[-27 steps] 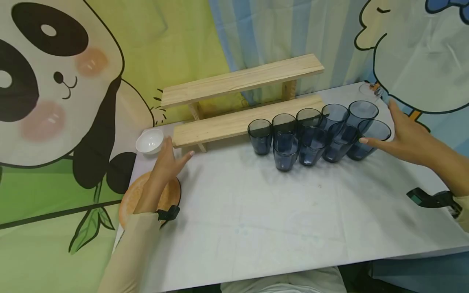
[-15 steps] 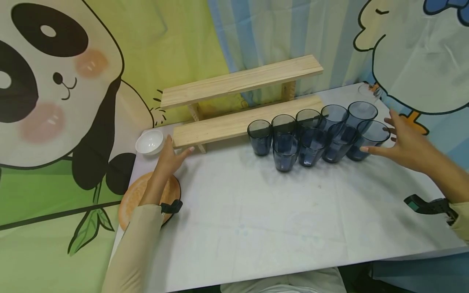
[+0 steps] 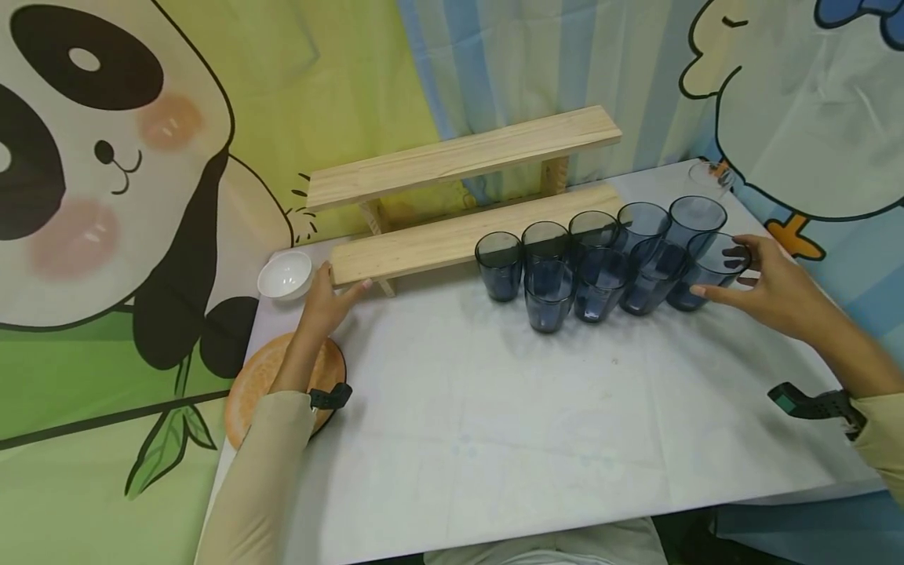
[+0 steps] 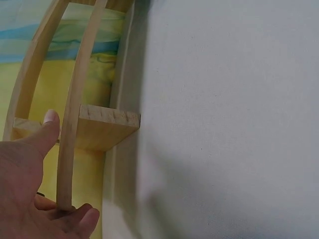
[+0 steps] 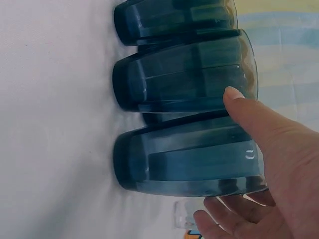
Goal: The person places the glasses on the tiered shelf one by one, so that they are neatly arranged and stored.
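Observation:
In the head view, my left hand (image 3: 325,304) is at the left end of a two-tier wooden shelf (image 3: 413,251). The left wrist view shows the lower board's end (image 4: 70,164) between my thumb and fingers. My right hand (image 3: 777,286) surrounds the rightmost dark blue glass (image 3: 692,292) in the cluster. In the right wrist view, the thumb lies near the rim of that upright glass (image 5: 194,164), with spread fingers on its far side. A visible gap separates some fingertips from the glass. Several matching glasses (image 3: 547,302) stand close beside it.
A white bowl (image 3: 285,275) sits left of the shelf. Beneath the left forearm lies a round orange-patterned piece (image 3: 254,384). A clear transparent item (image 3: 709,179) stands at the back right. Printed curtains (image 3: 367,86) border the white table (image 3: 508,439) behind and at left.
My right hand has moved down and left, bringing its fingers around the rightmost glass. The left hand shifts only slightly at the shelf end. The glasses have not moved.

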`<state>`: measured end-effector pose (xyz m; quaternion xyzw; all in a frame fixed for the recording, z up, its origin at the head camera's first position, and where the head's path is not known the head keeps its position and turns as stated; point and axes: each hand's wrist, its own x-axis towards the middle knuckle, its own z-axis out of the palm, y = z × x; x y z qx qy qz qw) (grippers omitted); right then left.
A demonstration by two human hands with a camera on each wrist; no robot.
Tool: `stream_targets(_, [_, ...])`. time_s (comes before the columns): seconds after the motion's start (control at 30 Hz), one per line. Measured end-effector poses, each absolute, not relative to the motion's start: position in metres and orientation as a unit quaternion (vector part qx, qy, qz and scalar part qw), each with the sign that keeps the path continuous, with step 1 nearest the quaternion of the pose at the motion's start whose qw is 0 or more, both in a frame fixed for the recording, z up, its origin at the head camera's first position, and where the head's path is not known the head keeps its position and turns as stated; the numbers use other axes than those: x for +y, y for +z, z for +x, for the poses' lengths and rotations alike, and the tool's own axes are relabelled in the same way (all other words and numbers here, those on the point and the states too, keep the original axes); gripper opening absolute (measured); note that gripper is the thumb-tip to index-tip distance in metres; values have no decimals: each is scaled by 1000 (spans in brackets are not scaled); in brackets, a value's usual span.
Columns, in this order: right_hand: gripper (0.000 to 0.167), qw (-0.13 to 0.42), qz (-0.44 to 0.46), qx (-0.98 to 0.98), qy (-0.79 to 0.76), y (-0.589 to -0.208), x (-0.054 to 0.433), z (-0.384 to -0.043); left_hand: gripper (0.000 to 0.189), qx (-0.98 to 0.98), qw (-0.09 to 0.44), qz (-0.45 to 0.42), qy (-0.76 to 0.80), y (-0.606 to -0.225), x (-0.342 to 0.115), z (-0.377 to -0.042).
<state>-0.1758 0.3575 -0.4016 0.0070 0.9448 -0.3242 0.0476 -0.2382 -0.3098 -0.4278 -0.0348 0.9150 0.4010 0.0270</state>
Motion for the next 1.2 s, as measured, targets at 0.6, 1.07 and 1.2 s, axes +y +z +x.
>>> stream_targets(0.6, [114, 55, 29, 931, -359, -442, 360, -170, 99, 909, -6, -12, 416, -440, -317, -249])
stream_targets(1.07, [110, 26, 11, 925, -378, -454, 356, -174, 100, 904, 4, -16, 426, -442, -320, -249])
stream_targets(1.2, [110, 19, 5, 922, -387, -457, 356, -175, 101, 906, 8, -21, 423, -441, -320, -249])
